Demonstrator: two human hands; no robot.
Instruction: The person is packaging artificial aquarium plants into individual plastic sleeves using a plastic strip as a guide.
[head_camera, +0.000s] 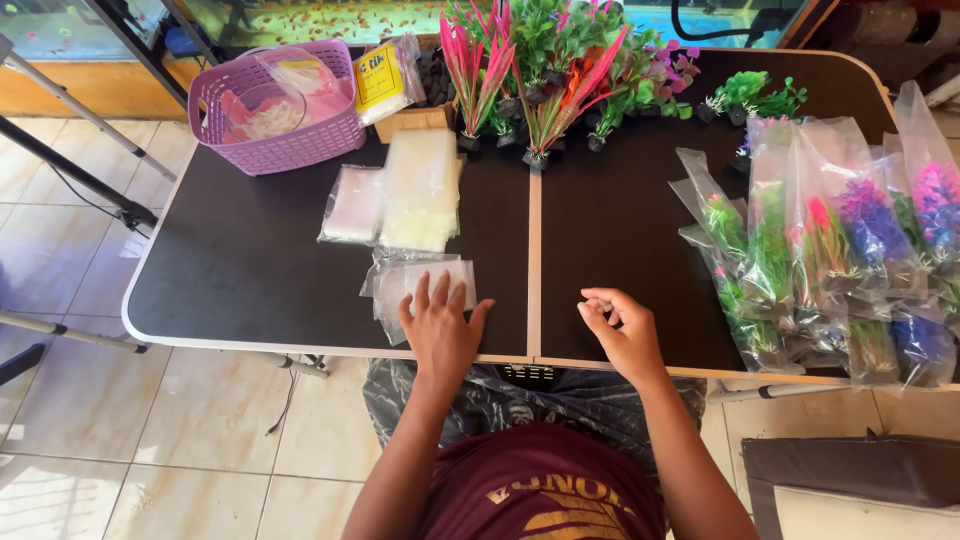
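Observation:
My left hand (441, 327) lies flat, fingers spread, on a small pile of clear plastic bags (412, 277) near the front edge of the dark folding table (240, 270). My right hand (621, 332) rests on the table to the right of the centre seam, fingers curled in loosely with nothing visible in them. Two taller stacks of clear bags (402, 195) lie farther back. Loose artificial aquarium plants (560, 65) in pink, red and green stand along the far edge. Bagged plants (820, 250) lie piled at the right.
A purple plastic basket (275, 105) holding bags sits at the back left, with a yellow packet (383, 78) beside it. Tripod legs (80, 160) stand on the tiled floor at left. A fish tank (330, 18) lines the back. A dark cushion (850, 470) lies lower right.

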